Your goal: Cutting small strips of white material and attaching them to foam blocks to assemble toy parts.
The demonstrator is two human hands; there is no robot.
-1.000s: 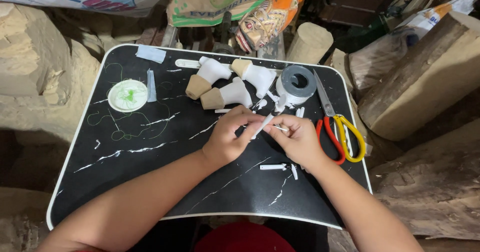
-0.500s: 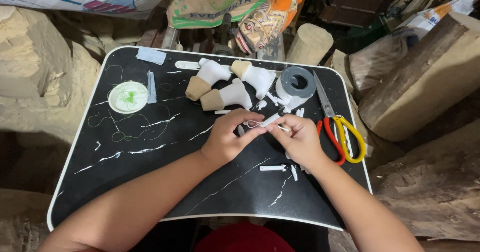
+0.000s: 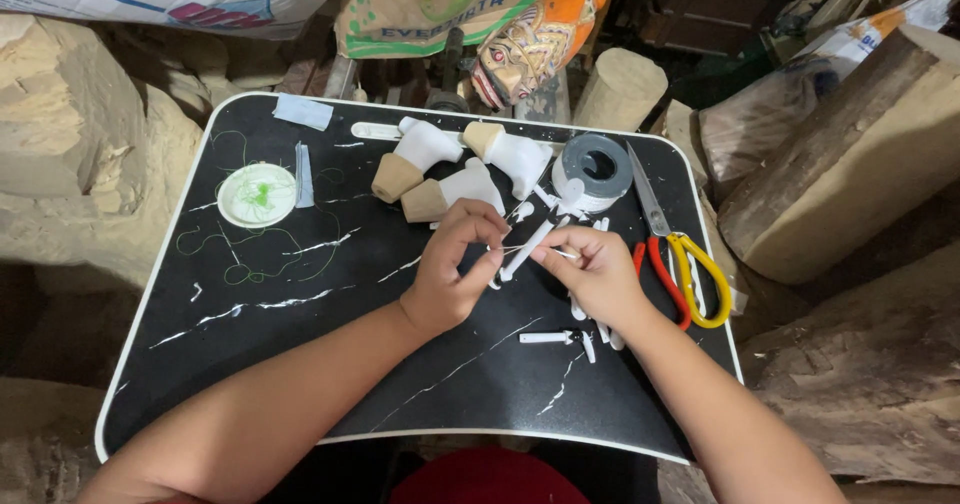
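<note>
We note left hand [image 3: 455, 264] and right hand [image 3: 592, 269] both pinching 1 thin white stick [image 3: 526, 249] above the tray [image 3: 300, 364] centre; we judge it may snap or drop among the loose white pieces [image 3: 560, 338].

The thin white stick [image 3: 527, 247] between the hands was partly hidden by fingers; its ends were too small to tell.

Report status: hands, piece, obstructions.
Left hand and right hand both pinching a white stick over the tray. Scissors beside right hand, clear.
</note>
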